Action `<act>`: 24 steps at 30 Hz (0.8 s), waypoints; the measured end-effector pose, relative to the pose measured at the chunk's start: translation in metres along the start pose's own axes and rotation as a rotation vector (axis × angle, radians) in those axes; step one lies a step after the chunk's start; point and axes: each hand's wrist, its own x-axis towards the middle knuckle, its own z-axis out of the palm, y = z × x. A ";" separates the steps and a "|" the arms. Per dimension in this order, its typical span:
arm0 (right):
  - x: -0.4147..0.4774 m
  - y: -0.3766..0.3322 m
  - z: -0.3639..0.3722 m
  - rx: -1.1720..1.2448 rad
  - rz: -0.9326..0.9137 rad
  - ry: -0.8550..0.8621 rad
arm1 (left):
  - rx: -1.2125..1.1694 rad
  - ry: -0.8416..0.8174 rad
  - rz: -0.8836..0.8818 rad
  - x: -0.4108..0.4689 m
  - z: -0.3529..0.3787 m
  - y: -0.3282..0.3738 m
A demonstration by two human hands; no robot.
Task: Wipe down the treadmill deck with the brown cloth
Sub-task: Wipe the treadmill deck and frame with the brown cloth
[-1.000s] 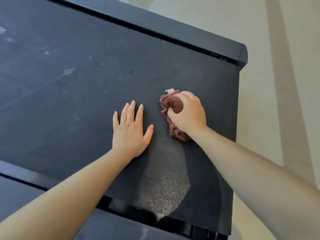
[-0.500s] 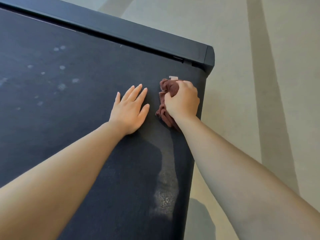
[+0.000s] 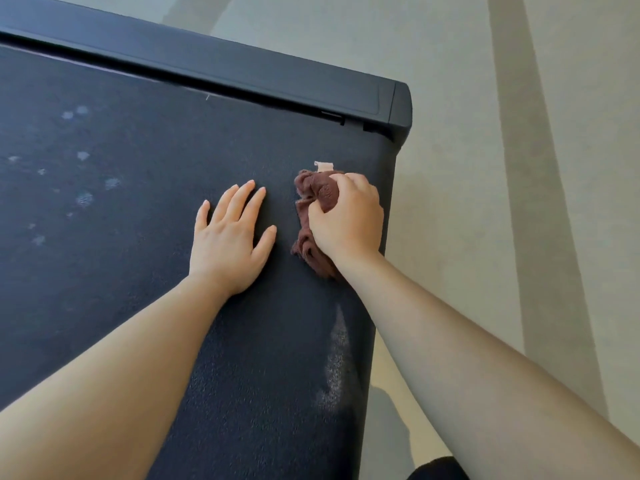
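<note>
Near the right edge of the dark treadmill deck (image 3: pixel 138 209), by its far corner, we clench our right hand (image 3: pixel 346 220) on the bunched, crumpled brown cloth (image 3: pixel 313 202) with its pale tag (image 3: pixel 323 165), while our left hand (image 3: pixel 230 233) rests flat, fingers released, beside it.

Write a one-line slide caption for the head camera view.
Right hand presses a bunched brown cloth onto the treadmill deck while the left hand rests flat beside it.

Right hand (image 3: pixel 346 216) presses the bunched brown cloth (image 3: pixel 313 209) onto the treadmill deck (image 3: pixel 138 209); left hand (image 3: pixel 228 233) lies flat just beside.
</note>
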 end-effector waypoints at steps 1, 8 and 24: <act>0.009 -0.002 0.001 -0.015 0.009 -0.004 | 0.002 -0.006 0.001 0.000 0.000 0.001; 0.091 0.001 0.008 -0.045 0.098 0.003 | -0.007 0.019 -0.014 0.001 0.001 0.000; 0.000 -0.013 0.008 0.025 -0.040 -0.030 | -0.035 -0.064 0.139 0.030 -0.021 -0.042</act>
